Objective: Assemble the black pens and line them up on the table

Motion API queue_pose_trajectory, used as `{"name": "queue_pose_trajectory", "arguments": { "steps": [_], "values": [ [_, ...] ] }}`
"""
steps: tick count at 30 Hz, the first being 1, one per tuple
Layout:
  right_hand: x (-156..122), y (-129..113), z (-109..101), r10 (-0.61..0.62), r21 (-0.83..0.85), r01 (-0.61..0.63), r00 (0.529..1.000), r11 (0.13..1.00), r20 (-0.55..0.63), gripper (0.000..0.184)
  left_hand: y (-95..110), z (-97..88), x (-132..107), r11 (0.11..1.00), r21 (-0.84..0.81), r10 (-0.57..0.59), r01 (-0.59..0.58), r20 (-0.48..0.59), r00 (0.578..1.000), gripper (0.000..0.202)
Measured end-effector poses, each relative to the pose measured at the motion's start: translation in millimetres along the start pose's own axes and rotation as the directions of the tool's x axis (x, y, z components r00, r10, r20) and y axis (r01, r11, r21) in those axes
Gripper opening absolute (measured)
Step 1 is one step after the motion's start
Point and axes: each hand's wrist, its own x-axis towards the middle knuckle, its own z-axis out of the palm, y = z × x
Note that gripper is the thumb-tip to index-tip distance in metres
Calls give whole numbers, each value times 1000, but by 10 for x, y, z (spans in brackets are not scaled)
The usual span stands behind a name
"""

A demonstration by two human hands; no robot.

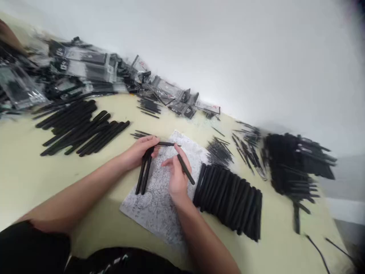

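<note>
My left hand (146, 149) is closed round several slim black pens. One pen (167, 144) sticks out to the right from its fingertips, and others (143, 177) hang down below the palm. Between the thumb and fingers of my right hand (178, 177) a black pen (186, 169) is gripped at a slant. The right index finger reaches up to the tip of the pen held on the left. Beneath both hands lies a sheet of paper (159, 213) covered in scribbles.
Right of the paper lies a row of thick black pens (228, 199), with thin black sticks (219, 152) behind it. More pens (82, 129) lie left. Clear packets (85, 64) line the back. Another black pile (293, 163) is far right. Another person's arm (10, 36) shows upper left.
</note>
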Motion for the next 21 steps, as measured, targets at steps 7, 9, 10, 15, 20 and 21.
{"name": "queue_pose_trajectory", "arguments": {
  "steps": [7,9,10,15,20,21],
  "values": [
    [1,-51,6,34,-10,-35,995,999,-97,41,-9,-4,27,996,85,7,-10,30,1000,42],
    [10,-76,9,41,8,-40,988,999,-147,42,3,7,18,996,88,10,-13,26,1000,43],
    [14,-84,10,42,15,-40,986,999,-160,43,8,10,15,996,88,12,-14,22,1000,43],
    [13,-72,8,17,-65,-23,995,998,-96,46,16,14,12,996,89,3,-5,24,1000,44],
    [-5,-52,5,10,-162,-10,1000,987,3,49,21,13,8,996,88,-5,3,23,1000,44],
    [-7,-54,6,13,-167,-12,1000,986,7,50,21,12,7,996,89,-4,2,24,1000,43]
  ]
}}
